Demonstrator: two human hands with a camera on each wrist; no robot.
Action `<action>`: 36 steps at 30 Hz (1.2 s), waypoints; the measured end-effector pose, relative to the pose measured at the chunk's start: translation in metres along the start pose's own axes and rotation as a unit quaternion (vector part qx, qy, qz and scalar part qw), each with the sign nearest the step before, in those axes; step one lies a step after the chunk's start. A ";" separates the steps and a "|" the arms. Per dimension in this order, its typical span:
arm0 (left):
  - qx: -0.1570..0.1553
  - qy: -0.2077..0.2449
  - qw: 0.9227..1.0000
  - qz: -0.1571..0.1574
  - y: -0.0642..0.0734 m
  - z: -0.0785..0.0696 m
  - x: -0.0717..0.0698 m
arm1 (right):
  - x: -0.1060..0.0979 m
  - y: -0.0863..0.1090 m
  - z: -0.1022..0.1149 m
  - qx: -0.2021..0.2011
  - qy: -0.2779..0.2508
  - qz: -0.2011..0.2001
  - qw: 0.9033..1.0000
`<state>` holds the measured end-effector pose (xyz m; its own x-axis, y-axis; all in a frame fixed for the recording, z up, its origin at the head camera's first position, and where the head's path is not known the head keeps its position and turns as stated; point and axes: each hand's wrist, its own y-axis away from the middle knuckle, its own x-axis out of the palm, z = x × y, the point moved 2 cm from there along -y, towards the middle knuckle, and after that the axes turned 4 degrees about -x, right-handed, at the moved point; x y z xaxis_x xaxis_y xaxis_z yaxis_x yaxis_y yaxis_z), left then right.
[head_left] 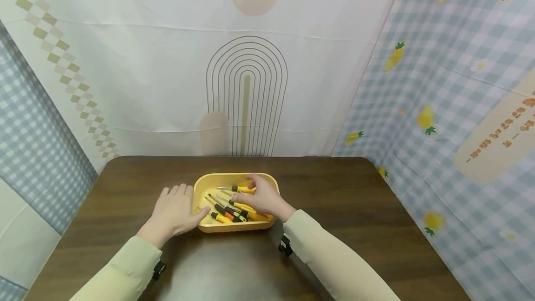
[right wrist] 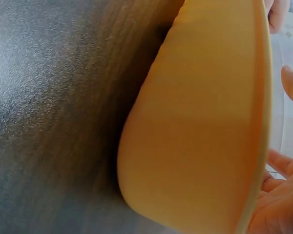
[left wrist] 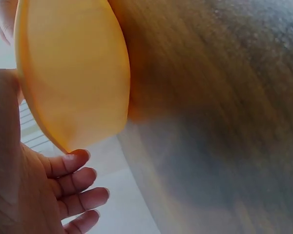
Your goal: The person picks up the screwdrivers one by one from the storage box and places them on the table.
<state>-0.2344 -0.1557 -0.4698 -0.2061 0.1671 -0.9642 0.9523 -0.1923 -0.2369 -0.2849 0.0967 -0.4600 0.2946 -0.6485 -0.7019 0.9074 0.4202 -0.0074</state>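
Note:
A yellow plastic bin (head_left: pixel 238 227) stands on the brown table with several screwdrivers in it, most with yellow or black handles. My left hand (head_left: pixel 173 209) is at its left side, thumb over the rim and index fingertip against the outer wall in the left wrist view; the other fingers hang loosely. Over the right part of the bin reaches my right hand (head_left: pixel 264 196), thumb and fingers apart. A yellow-handled screwdriver (head_left: pixel 245 189) lies close to that spread. Part of the pile under the right palm is hidden. In the right wrist view the bin's wall (right wrist: pixel 200 122) hides the tools.
The dark wooden table (head_left: pixel 334 185) extends to both sides of the bin. A white patterned cloth (head_left: pixel 159 82) hangs behind it. Checked cloths hang at left and right, the right cloth (head_left: pixel 418 82) printed with pineapples.

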 end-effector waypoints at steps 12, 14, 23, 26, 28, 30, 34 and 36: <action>0.005 0.043 0.999 0.004 0.000 0.004 0.015 | 0.011 -0.002 -0.015 0.048 -0.033 0.018 0.998; 0.001 0.048 0.999 0.011 0.001 0.005 0.018 | 0.011 -0.002 -0.016 0.051 -0.023 0.014 0.998; -0.011 0.055 0.998 0.019 0.003 0.006 0.017 | 0.015 -0.006 -0.015 0.052 0.016 0.012 0.998; -0.010 0.059 0.998 0.019 0.003 0.005 0.018 | 0.015 -0.005 -0.015 0.056 0.022 0.014 0.998; -0.010 0.062 0.998 0.022 0.003 0.003 0.018 | 0.014 -0.004 -0.015 0.059 0.027 0.015 0.998; -0.010 0.063 0.998 0.026 0.004 0.002 0.019 | 0.014 -0.003 -0.016 0.060 0.032 0.018 0.998; -0.015 0.062 0.998 0.026 0.004 0.001 0.017 | 0.015 -0.003 -0.016 0.051 0.047 0.024 0.997; -0.016 0.061 0.998 0.023 0.005 0.001 0.015 | 0.016 -0.004 -0.015 0.046 0.052 0.023 0.997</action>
<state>-0.2333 -0.1550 -0.4853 -0.1340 0.2760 -0.9518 0.9675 -0.1712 -0.1859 -0.2886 0.0945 -0.4818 0.3079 -0.5593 -0.7696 0.9187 0.3852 0.0876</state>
